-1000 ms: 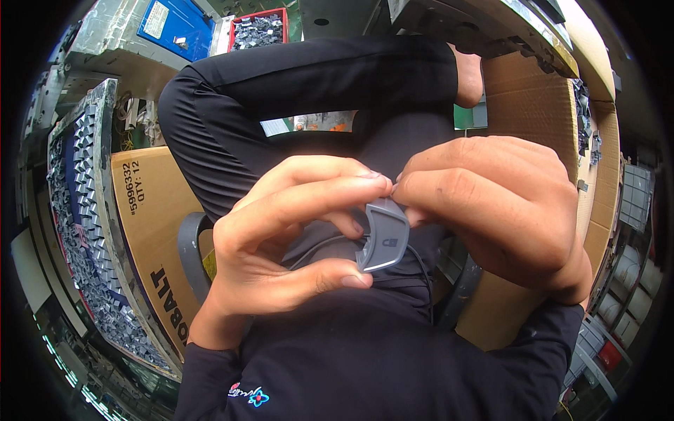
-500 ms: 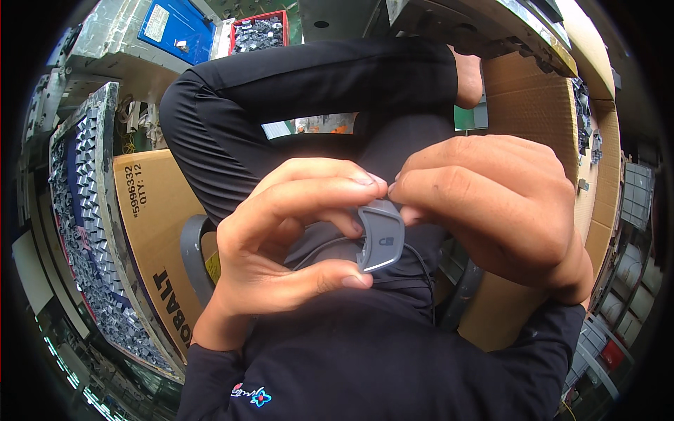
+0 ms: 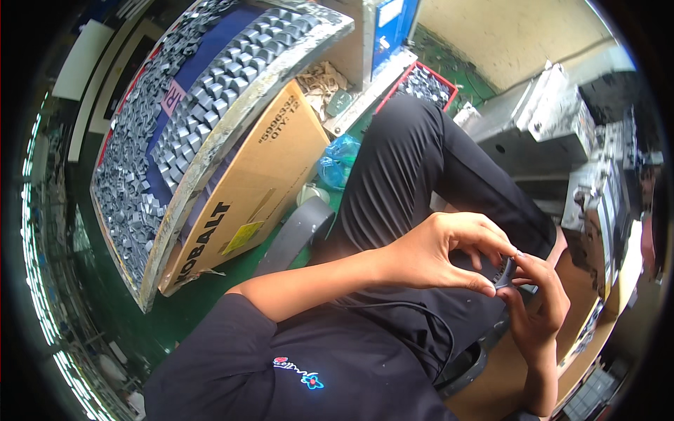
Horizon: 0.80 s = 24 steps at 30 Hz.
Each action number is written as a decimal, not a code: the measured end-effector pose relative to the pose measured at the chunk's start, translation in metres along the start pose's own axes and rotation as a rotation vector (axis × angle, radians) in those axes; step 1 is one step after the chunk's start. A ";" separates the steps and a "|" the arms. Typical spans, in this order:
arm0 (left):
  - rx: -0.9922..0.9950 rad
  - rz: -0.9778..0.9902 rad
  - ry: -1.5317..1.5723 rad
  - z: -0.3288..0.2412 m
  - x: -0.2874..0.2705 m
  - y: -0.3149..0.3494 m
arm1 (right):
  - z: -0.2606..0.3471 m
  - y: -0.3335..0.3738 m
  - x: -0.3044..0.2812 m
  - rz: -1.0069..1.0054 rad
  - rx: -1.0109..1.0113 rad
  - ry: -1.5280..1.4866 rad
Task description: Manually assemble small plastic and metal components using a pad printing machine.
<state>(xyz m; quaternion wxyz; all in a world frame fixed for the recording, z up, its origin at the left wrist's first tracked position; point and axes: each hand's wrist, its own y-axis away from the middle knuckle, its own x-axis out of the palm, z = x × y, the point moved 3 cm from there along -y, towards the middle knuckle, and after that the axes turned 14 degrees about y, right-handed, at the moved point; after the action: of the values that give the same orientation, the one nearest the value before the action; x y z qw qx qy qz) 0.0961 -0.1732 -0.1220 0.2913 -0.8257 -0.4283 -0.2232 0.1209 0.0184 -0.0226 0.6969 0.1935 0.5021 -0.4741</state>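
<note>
A small dark grey curved plastic part (image 3: 503, 274) is held above my lap, seen nearly edge-on. My left hand (image 3: 453, 252) pinches it between thumb and forefinger from the left. From the right, the thumb and fingers of my right hand (image 3: 539, 295) also close on it. The fingertips of both hands almost meet at its top and bottom edges. Its outer face is turned out of sight.
To the left, a worktable (image 3: 281, 63) carries rows and heaps of similar grey parts. A cardboard box (image 3: 260, 168) leans against its side. A red tray (image 3: 449, 91) of parts sits on the floor ahead. Metal blocks (image 3: 547, 126) stand at right, with an open carton (image 3: 491, 393) below.
The view has swung left, bringing the worktable of parts fully in. The grey part has turned from showing its face to edge-on, and the right-hand fingers have shifted around its right side.
</note>
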 end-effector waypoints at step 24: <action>0.188 -0.409 -0.480 -0.011 -0.151 0.007 | 0.186 -0.294 0.153 0.058 -0.632 -0.055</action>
<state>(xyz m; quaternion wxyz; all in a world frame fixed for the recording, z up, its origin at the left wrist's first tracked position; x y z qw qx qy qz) 0.0201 -0.2708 -0.2096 0.2061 -0.7211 -0.6605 -0.0357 -0.0269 -0.3315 -0.0190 0.7491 -0.0314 0.5997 -0.2797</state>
